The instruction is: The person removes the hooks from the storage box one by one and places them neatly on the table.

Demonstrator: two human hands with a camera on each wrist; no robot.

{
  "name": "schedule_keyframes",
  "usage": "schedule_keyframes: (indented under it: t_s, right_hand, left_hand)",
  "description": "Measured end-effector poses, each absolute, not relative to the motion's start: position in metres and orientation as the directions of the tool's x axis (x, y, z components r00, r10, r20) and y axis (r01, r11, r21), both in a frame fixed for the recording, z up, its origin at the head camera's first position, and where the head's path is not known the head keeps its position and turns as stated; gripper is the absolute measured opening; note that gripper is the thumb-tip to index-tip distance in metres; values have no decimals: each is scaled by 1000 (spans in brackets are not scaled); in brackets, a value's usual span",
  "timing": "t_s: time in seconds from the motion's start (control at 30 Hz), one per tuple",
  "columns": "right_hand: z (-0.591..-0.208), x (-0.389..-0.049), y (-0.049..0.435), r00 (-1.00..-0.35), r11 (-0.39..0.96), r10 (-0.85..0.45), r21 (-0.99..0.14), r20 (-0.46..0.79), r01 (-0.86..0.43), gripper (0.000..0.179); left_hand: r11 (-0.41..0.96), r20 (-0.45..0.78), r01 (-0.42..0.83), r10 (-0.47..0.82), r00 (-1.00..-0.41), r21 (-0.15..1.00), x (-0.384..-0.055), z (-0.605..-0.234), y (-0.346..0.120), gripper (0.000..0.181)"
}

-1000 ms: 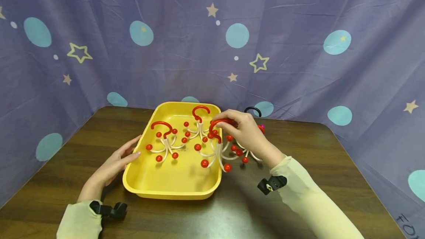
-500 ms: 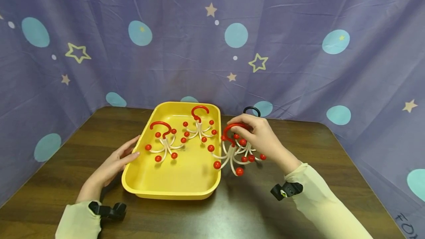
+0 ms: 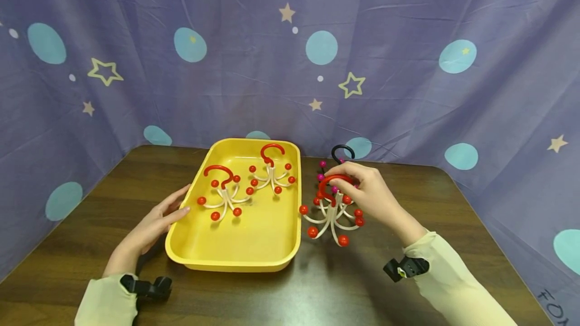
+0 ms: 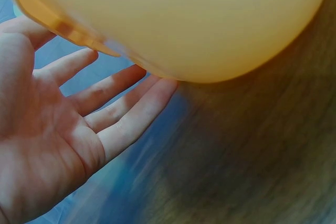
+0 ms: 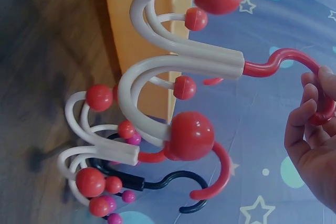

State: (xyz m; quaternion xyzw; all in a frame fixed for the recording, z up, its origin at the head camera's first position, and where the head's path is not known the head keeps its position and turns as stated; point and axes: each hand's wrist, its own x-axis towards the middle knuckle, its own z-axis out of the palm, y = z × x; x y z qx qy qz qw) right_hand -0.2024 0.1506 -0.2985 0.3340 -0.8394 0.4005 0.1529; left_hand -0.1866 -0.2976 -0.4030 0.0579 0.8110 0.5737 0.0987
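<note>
My right hand [image 3: 369, 190] pinches the red hook of a white multi-arm hanger [image 5: 210, 64] with red ball tips. It hangs just right of the yellow tray [image 3: 235, 253], above the table. My left hand [image 3: 156, 223] rests its straight fingers and thumb against the tray's left wall; in the left wrist view the fingertips [image 4: 167, 88] touch the tray's side. Two similar red-and-white hangers stand in the tray, one hanger [image 3: 225, 197] at the left and another hanger [image 3: 271, 172] at the back.
Behind the held hanger on the table stand another red-and-white hanger [image 5: 115, 150] and a black hanger [image 5: 176, 179] with magenta balls. The wooden table [image 3: 430, 225] reaches back to a purple curtain [image 3: 389, 64] with stars and blue spots.
My right hand has carried its hanger to the right, from over the tray's right side to beside the tray. My left hand stays at the tray.
</note>
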Motion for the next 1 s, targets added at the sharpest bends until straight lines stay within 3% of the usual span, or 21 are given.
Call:
schedule_keyframes:
  t_s: [1.0]
  right_hand:
    - [-335, -214, 169, -712, 510, -526, -497, 465, -702, 16]
  left_hand:
    - [351, -103, -28, 195, -975, 936, -188, -402, -298, 66]
